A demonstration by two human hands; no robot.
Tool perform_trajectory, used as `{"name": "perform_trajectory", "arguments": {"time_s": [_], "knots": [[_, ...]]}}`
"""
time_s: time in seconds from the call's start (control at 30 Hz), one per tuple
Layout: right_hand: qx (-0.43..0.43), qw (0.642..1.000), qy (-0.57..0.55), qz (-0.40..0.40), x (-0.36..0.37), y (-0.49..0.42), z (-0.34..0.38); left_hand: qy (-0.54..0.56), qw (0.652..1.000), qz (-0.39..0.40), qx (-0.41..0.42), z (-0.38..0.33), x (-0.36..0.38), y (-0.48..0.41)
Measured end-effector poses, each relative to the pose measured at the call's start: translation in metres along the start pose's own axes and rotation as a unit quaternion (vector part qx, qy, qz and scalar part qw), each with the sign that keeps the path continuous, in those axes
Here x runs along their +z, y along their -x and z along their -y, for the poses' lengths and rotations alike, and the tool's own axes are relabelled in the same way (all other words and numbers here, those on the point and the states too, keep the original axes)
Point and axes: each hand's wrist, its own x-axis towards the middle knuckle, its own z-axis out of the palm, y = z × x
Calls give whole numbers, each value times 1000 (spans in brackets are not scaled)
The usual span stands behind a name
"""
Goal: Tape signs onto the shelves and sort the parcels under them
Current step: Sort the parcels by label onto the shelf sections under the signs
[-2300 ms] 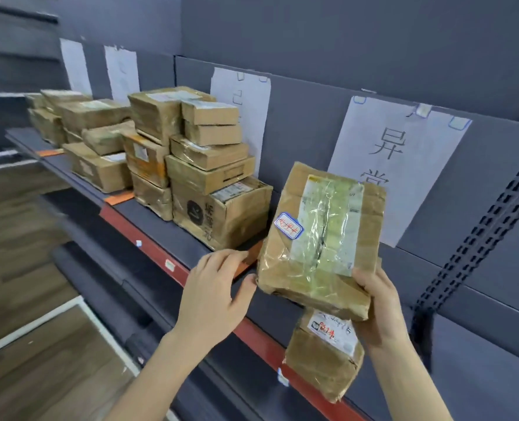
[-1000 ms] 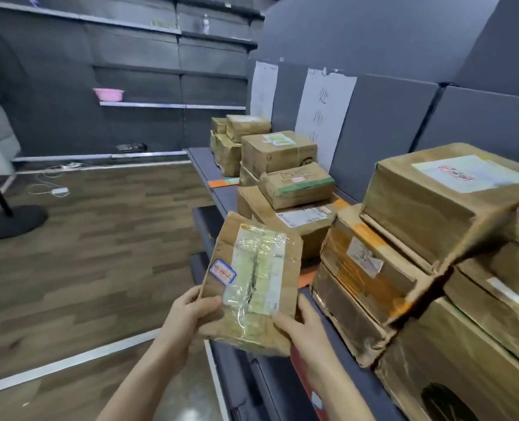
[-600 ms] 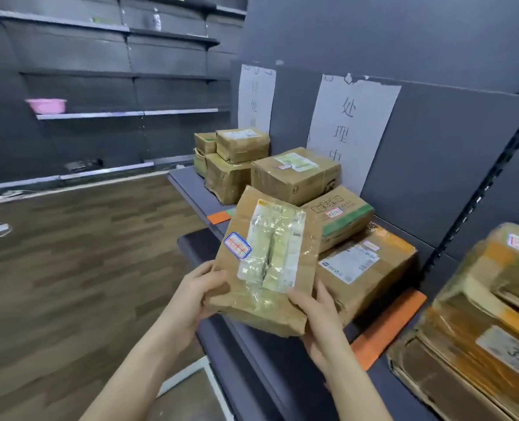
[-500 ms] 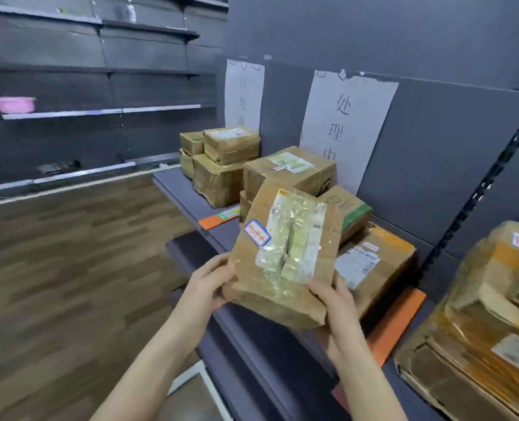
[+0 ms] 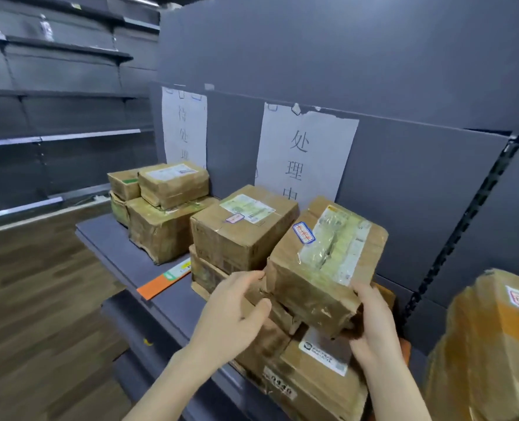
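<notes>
Below the nearer sign [image 5: 307, 153], I held the tilted parcel [image 5: 325, 262] over the stacked boxes [image 5: 313, 369], right hand [image 5: 373, 326] gripping one corner, left hand [image 5: 231, 317] apparently pinching the other; setting it flat and square seemed wisest.

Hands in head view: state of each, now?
Left hand: holding the parcel at its left corner.
Right hand: holding the same parcel's right corner.
</notes>
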Motion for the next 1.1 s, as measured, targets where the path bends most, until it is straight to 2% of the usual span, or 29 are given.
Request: {"name": "perform_trajectory", "arguments": {"time_s": [0.13, 0.3, 0.37, 0.53, 0.67, 0.83, 1.1], "knots": [[-7, 998, 54, 23, 7, -14, -1, -90, 996, -18, 23, 24, 3, -32], [-132, 987, 77, -43, 16, -17, -1, -197, 974, -37, 100, 40, 1, -75], [-145, 985, 75, -56, 20, -19, 0, -214, 969, -23, 123, 47, 1, -92], [-163, 981, 65, -85, 32, -34, -4, -226, 962, 34, 149, 66, 1, -109], [-167, 977, 98, -87, 49, -45, -8, -169, 972, 50, 155, 72, -5, -109], [-164, 973, 137, -86, 58, -50, -2, -128, 968, 37, 211, 74, -8, -108], [-149, 966, 167, -131, 54, -42, -2, -171, 957, 4, 233, 77, 3, -112]]}}
